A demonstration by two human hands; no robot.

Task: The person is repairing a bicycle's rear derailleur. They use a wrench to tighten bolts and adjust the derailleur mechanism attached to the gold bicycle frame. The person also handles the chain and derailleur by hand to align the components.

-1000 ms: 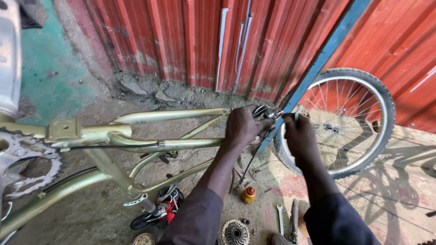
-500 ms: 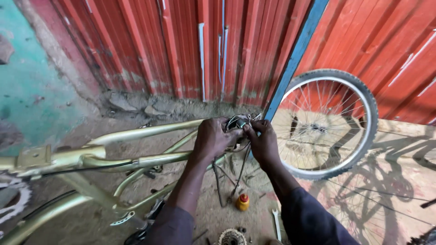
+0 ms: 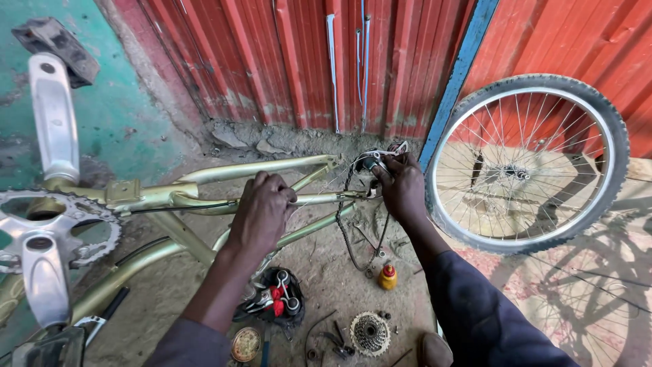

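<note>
The frame (image 3: 224, 173), gold and upside down, lies with its long axis left to right across the view, cranks (image 3: 41, 251) at the left, rear dropouts at the right; the left hand (image 3: 263, 207) sits on a rear stay about midway along, fingers curled and pinched on a thin cable (image 3: 183, 206) that runs leftward along the tube; the right hand (image 3: 401, 187) is at the far right end, fingers closed round the derailleur (image 3: 372, 161) at the dropout, so it is the nearer hand to that part; a chain (image 3: 348, 231) hangs in a loop below it toward the floor; a wheel (image 3: 526, 163) leans on the red metal wall just right of the right hand; on the ground below lie a small yellow bottle (image 3: 387, 276), a cassette (image 3: 369, 333) and a black-and-red clump of parts (image 3: 275, 299).
</note>
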